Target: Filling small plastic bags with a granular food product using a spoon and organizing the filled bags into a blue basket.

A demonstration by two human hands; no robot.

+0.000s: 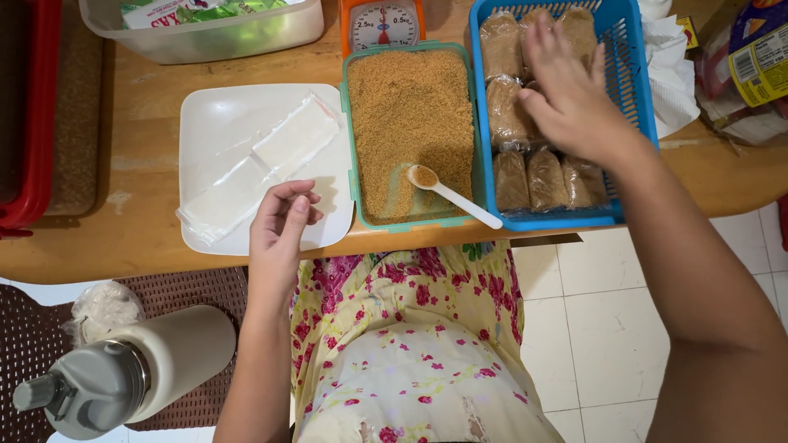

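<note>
My right hand reaches into a blue plastic basket, fingers spread over several small clear bags of brown sugar; whether it grips one is hidden. My left hand hovers, fingers loosely curled and holding nothing, at the near right corner of a white square plate. On that plate lies a stack of empty clear plastic bags. Between plate and basket stands a green tub of brown sugar with a white spoon resting in it.
An orange kitchen scale stands behind the tub. A clear lidded box sits far left, a red tray at the left edge. A cream bottle with a grey cap lies on a brown chair seat. Packets and paper lie far right.
</note>
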